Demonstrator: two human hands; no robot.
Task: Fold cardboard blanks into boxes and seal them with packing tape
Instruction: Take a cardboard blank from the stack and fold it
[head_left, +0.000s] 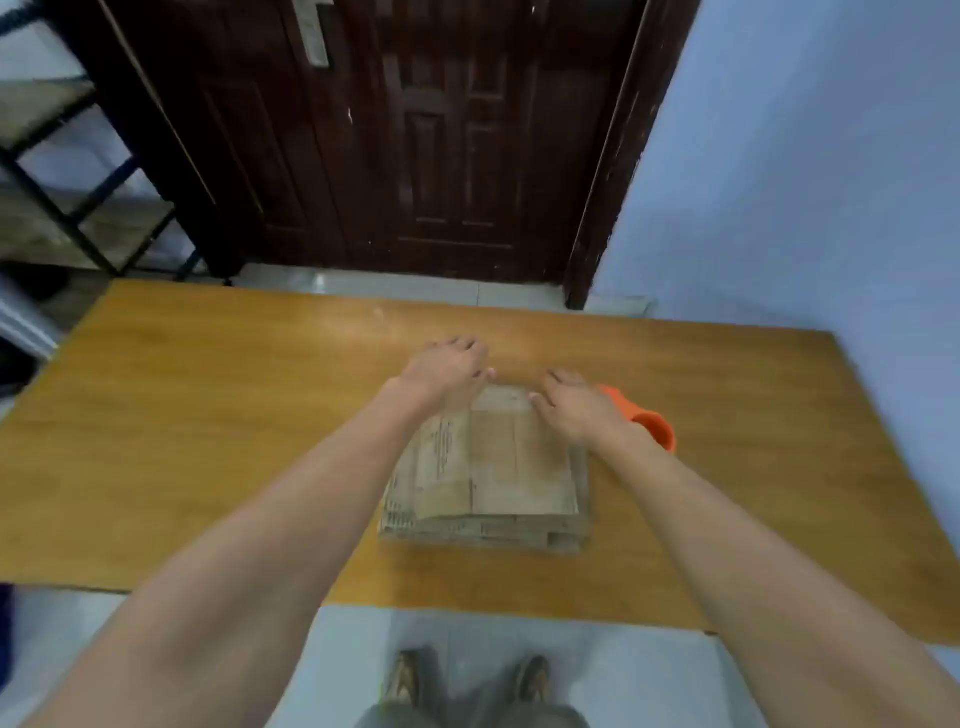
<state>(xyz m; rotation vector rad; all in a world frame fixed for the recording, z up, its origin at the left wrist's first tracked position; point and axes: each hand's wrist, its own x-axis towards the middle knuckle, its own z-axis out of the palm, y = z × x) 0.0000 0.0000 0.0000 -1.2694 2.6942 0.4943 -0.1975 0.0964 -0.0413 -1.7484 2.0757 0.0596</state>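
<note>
A stack of flat cardboard blanks (493, 467) lies in the middle of the wooden table (208, 415). My left hand (447, 369) is at the stack's far left corner, fingers loosely curled over the far edge. My right hand (571, 405) is at the far right corner, fingers spread over the top blank's edge. An orange tape dispenser (649, 421) lies just right of the stack, partly hidden behind my right wrist. The frame is blurred, so I cannot tell whether either hand grips the cardboard.
A dark wooden door (415, 130) stands beyond the table. A metal shelf rack (67, 182) is at the back left, a pale blue wall (805, 182) on the right. My shoes (467, 680) show below the table's near edge.
</note>
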